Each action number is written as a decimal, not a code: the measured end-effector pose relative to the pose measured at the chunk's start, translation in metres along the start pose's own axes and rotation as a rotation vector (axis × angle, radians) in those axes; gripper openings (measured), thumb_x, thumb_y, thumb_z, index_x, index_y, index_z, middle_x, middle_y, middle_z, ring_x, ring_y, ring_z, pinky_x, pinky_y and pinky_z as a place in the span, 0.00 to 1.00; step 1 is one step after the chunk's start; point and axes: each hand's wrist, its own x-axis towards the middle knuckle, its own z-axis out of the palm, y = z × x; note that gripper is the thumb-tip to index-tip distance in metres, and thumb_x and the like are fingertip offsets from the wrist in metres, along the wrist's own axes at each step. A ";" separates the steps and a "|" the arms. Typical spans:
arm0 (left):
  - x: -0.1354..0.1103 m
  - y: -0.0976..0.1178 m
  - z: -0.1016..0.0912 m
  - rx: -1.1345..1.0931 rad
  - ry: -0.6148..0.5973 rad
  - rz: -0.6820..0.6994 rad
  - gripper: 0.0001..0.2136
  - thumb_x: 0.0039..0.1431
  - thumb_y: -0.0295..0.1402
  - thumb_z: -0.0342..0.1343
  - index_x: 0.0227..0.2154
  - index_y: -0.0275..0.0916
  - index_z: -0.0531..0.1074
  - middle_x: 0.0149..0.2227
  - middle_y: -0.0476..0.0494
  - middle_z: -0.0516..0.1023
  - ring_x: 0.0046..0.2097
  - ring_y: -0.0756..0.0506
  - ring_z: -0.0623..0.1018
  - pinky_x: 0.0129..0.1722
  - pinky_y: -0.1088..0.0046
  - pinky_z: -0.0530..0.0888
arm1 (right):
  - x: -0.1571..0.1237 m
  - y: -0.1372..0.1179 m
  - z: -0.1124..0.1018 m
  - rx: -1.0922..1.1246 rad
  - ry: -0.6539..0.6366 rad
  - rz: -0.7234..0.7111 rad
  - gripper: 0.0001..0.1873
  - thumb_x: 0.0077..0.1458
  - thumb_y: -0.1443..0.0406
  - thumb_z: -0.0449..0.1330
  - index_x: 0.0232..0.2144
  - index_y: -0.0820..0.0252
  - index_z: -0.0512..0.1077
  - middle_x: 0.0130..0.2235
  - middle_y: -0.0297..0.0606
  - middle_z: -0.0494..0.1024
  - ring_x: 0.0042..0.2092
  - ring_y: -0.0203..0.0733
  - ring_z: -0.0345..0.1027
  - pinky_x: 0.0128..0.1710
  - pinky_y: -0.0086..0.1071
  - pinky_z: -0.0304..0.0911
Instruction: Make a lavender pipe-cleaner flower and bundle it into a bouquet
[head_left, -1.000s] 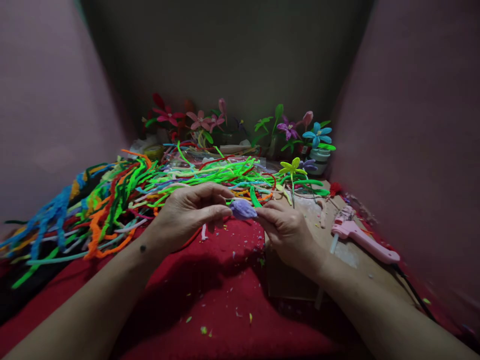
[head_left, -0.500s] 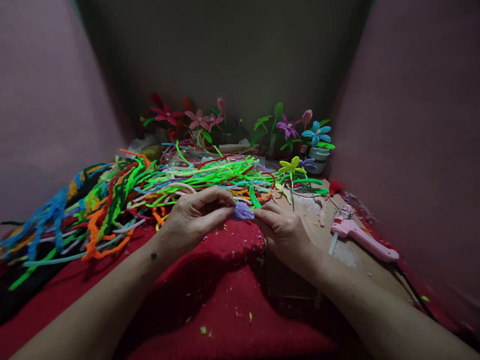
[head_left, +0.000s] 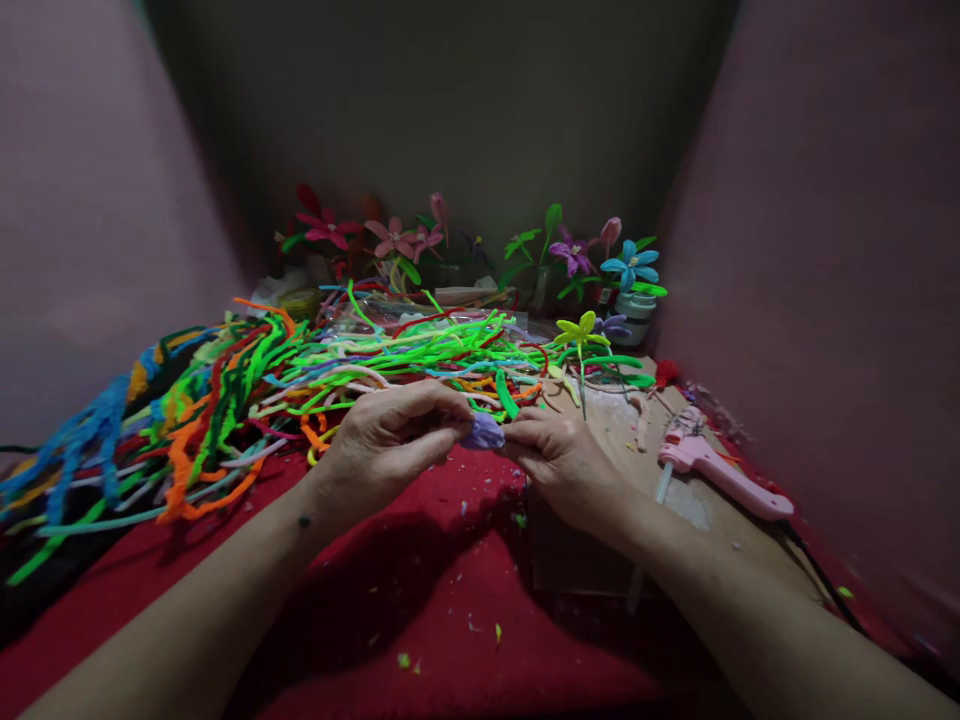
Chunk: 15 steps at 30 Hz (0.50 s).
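Observation:
A small lilac pipe-cleaner piece (head_left: 484, 431) is pinched between both my hands above the red cloth (head_left: 420, 590). My left hand (head_left: 390, 437) closes its fingers on the piece from the left. My right hand (head_left: 559, 462) grips it from the right with thumb and fingertips. The piece is mostly covered by my fingers, so its shape is unclear.
A big heap of coloured pipe cleaners (head_left: 262, 390) lies left and behind. Finished pipe-cleaner flowers (head_left: 577, 255) stand along the back wall. A pink glue gun (head_left: 720, 475) rests on a cardboard sheet (head_left: 637, 450) at right. Pink walls close in on both sides.
Both hands have drawn closer together around the lilac piece, covering more of it, and have shifted slightly to the left.

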 end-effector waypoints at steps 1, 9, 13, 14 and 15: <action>0.000 0.000 0.000 0.001 0.009 0.007 0.04 0.51 0.25 0.55 0.29 0.38 0.74 0.24 0.51 0.73 0.23 0.53 0.70 0.23 0.77 0.67 | -0.001 0.000 0.001 -0.025 0.008 -0.018 0.09 0.55 0.72 0.55 0.31 0.61 0.76 0.29 0.36 0.72 0.31 0.34 0.65 0.31 0.27 0.60; 0.000 -0.002 0.002 -0.072 0.072 0.012 0.02 0.51 0.25 0.56 0.29 0.37 0.73 0.25 0.52 0.71 0.23 0.55 0.69 0.22 0.81 0.67 | -0.008 0.004 0.009 -0.534 0.115 -0.251 0.11 0.59 0.70 0.49 0.36 0.66 0.72 0.31 0.40 0.72 0.27 0.37 0.62 0.24 0.30 0.53; 0.001 -0.002 0.003 -0.087 0.095 -0.023 0.02 0.51 0.26 0.57 0.29 0.37 0.73 0.23 0.53 0.71 0.22 0.56 0.69 0.21 0.82 0.67 | -0.009 0.002 0.007 -0.647 0.140 -0.309 0.09 0.59 0.69 0.51 0.37 0.64 0.71 0.30 0.38 0.71 0.26 0.37 0.60 0.23 0.31 0.49; 0.001 -0.002 0.003 -0.095 0.093 -0.030 0.02 0.51 0.26 0.57 0.29 0.37 0.73 0.22 0.54 0.71 0.21 0.56 0.69 0.20 0.82 0.67 | -0.009 0.001 0.007 -0.667 0.148 -0.316 0.09 0.59 0.69 0.51 0.36 0.64 0.71 0.29 0.38 0.71 0.26 0.37 0.60 0.22 0.32 0.48; 0.001 -0.002 0.004 -0.105 0.090 -0.037 0.02 0.51 0.26 0.57 0.29 0.37 0.73 0.22 0.54 0.71 0.21 0.56 0.69 0.20 0.82 0.67 | -0.009 0.002 0.007 -0.683 0.157 -0.320 0.09 0.59 0.70 0.50 0.34 0.63 0.71 0.29 0.38 0.70 0.25 0.37 0.59 0.22 0.32 0.47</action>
